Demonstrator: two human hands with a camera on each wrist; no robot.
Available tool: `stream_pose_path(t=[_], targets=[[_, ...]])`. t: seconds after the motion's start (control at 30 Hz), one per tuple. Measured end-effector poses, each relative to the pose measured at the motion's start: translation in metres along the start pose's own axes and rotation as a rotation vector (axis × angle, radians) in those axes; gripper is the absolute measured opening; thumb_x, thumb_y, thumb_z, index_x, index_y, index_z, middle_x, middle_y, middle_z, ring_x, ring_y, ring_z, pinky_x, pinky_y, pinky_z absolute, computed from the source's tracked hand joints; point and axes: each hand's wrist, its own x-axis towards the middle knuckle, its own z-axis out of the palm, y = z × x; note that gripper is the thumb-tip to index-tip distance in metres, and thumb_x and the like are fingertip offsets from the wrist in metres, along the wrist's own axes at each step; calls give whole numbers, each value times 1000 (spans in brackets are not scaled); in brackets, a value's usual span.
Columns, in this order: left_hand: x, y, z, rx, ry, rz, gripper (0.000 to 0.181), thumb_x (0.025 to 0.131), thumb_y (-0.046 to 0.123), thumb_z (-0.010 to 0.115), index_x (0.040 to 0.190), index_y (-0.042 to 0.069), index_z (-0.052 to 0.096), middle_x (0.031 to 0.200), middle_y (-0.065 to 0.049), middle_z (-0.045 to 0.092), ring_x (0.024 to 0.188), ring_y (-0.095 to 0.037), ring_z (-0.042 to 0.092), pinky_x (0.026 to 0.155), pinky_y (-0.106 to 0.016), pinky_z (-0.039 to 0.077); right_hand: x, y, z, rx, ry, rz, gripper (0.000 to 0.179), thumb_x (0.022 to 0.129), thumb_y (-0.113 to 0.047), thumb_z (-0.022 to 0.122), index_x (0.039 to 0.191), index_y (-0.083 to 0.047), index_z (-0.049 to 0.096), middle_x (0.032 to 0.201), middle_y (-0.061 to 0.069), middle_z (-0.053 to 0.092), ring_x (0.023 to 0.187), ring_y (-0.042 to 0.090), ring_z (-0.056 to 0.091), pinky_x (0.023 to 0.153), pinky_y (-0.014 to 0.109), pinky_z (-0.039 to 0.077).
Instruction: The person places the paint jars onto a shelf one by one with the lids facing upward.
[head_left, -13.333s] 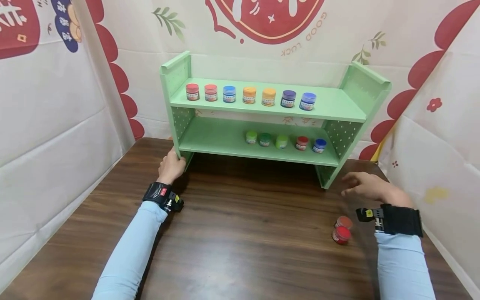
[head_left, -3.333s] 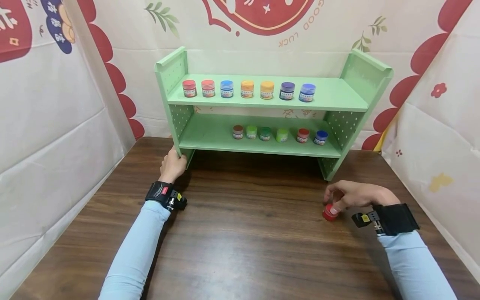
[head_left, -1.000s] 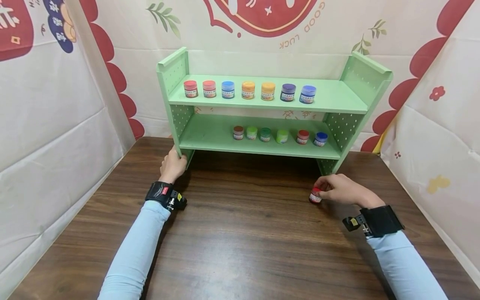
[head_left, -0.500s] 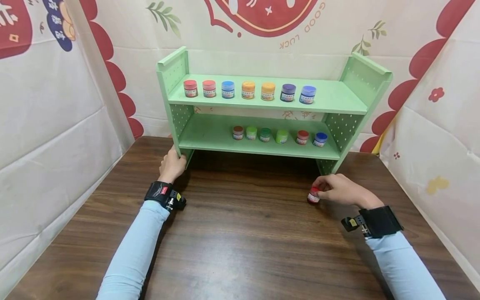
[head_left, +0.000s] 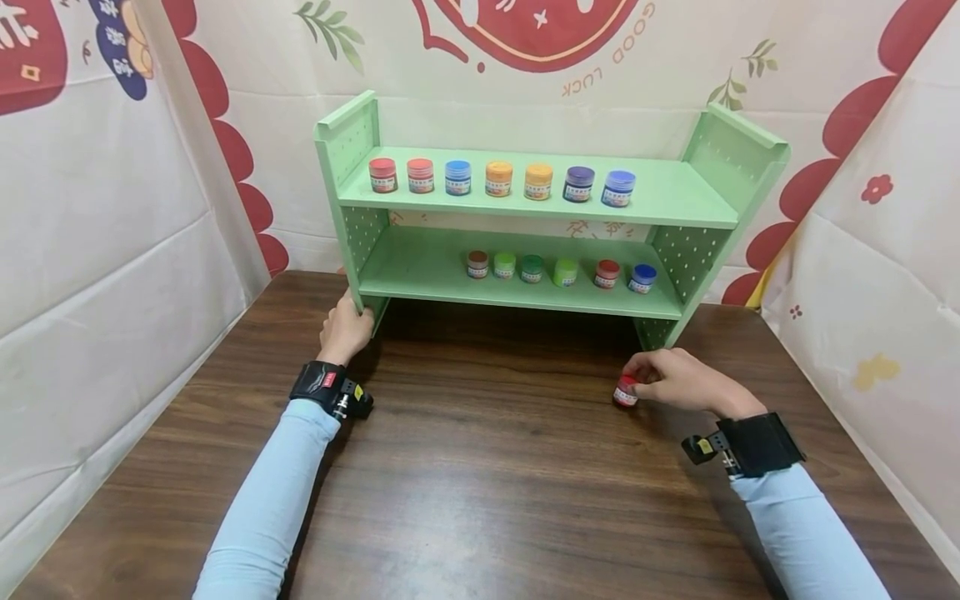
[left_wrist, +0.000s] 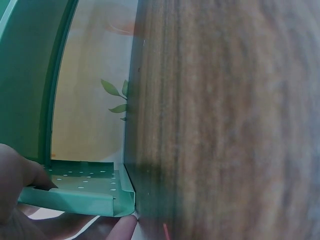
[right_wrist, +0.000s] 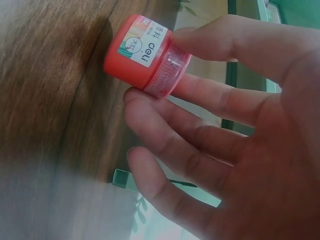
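Observation:
In the head view, my left hand [head_left: 347, 332] grips the lower left side panel of a green two-tier shelf rack [head_left: 525, 306]. The left wrist view shows the thumb [left_wrist: 25, 172] on one side of that panel and fingers on the other. My right hand [head_left: 678, 379] pinches a red paint jar [head_left: 625, 392] by its lid, low over the table in front of the rack's right leg. In the right wrist view, the jar's label [right_wrist: 142, 42] reads "deli", and thumb and fingers hold its clear reddish lid. Whether the jar touches the table I cannot tell.
On the upper tier stands a row of several jars, from a red jar [head_left: 382, 176] to a violet-blue jar [head_left: 618, 189]. The lower tier bears several more, from a brownish-red jar [head_left: 477, 264] to a blue jar [head_left: 642, 279]. Printed cloth [head_left: 525, 125] surrounds the brown table [head_left: 465, 467].
A brownish-red jar has joined the lower tier's left end since the oldest frame. My right hand has taken the red jar and moved it left and toward the rack; lately it barely moves.

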Motion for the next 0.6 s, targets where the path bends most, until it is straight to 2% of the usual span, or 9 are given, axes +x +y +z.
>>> stream_pose_path(t=[0.13, 0.27, 0.4, 0.5, 0.6], targets=[[-1, -1, -2, -7, -3, 2, 43, 99, 27, 44, 142, 19, 48, 105, -21, 64, 99, -46, 65, 78, -60, 48, 2, -1, 0, 3, -2, -1, 20, 94, -16, 71, 112, -6, 71, 89, -2, 70, 79, 12, 58, 69, 25, 48], [-2, -4, -5, -6, -1, -6, 49, 99, 26, 44, 148, 21, 45, 100, -21, 64, 93, -44, 63, 75, -58, 48, 6, -3, 1, 5, -6, -9, 21, 95, -17, 71, 112, -5, 71, 90, -2, 70, 80, 12, 58, 69, 25, 49], [-1, -4, -5, -1, 1, -11, 49, 99, 26, 45, 148, 21, 45, 103, -22, 65, 97, -47, 65, 77, -61, 48, 11, -8, 2, 5, -16, -15, 23, 95, -19, 72, 113, -6, 72, 91, -2, 71, 80, 13, 59, 70, 26, 50], [1, -3, -3, -1, 5, -2, 43, 99, 27, 45, 142, 18, 48, 109, -22, 65, 104, -48, 65, 81, -64, 48, 13, -12, 3, 0, -9, -13, 23, 96, -20, 72, 113, -6, 72, 91, -2, 71, 81, 13, 60, 70, 26, 50], [2, -1, 2, -6, 2, 4, 41, 99, 27, 45, 139, 19, 48, 105, -21, 65, 102, -47, 65, 80, -63, 48, 15, -17, 5, 3, -4, -14, 24, 96, -21, 71, 114, -6, 72, 91, -1, 71, 81, 13, 60, 70, 26, 50]])
